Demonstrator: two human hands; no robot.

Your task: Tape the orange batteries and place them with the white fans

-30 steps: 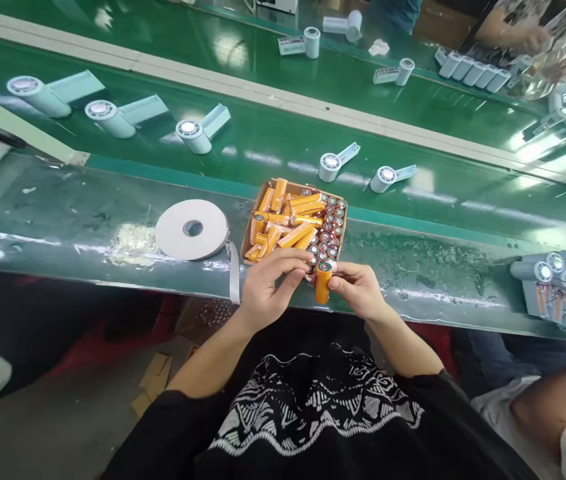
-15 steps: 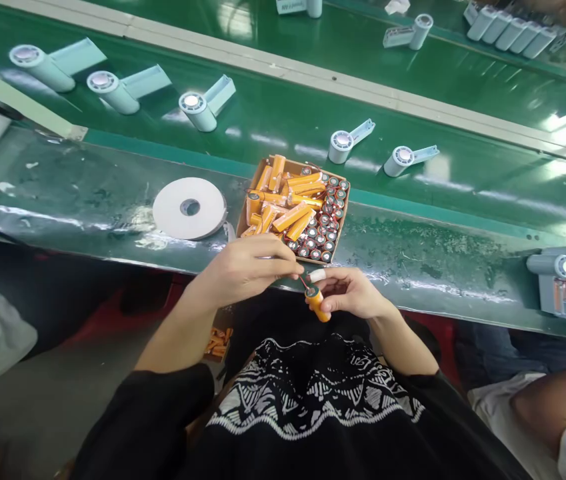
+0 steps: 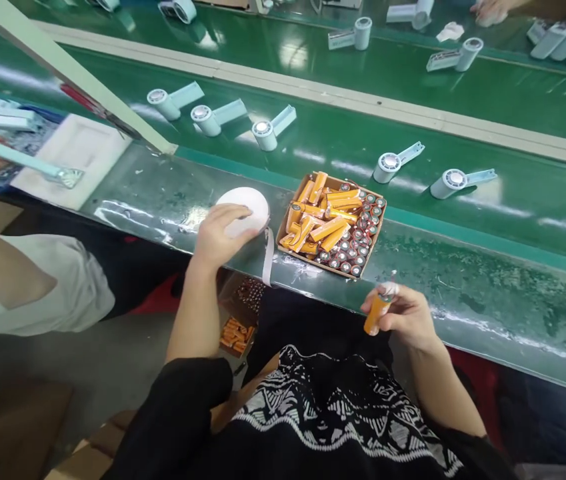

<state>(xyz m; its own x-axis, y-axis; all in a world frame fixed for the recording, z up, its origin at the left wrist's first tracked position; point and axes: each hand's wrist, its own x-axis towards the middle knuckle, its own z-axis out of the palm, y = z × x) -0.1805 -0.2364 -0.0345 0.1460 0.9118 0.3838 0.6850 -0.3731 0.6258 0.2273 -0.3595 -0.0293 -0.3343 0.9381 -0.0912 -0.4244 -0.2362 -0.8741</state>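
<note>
left hand (image 3: 219,238): fingers half-open, spread across white roll (image 3: 257,202); right hand (image 3: 410,319): fingers closed around orange cylinder (image 3: 376,316).

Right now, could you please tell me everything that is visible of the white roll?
The white roll is a round, flat disc that looks like wound tape, with a smooth, plain face. It seems to lie flat on the green bench, left of the box of orange cylinders. A narrow pale strip hangs loose at its right side, reaching the bench's near edge. The left hand touches it, fingers over its face, hiding its centre.
</note>
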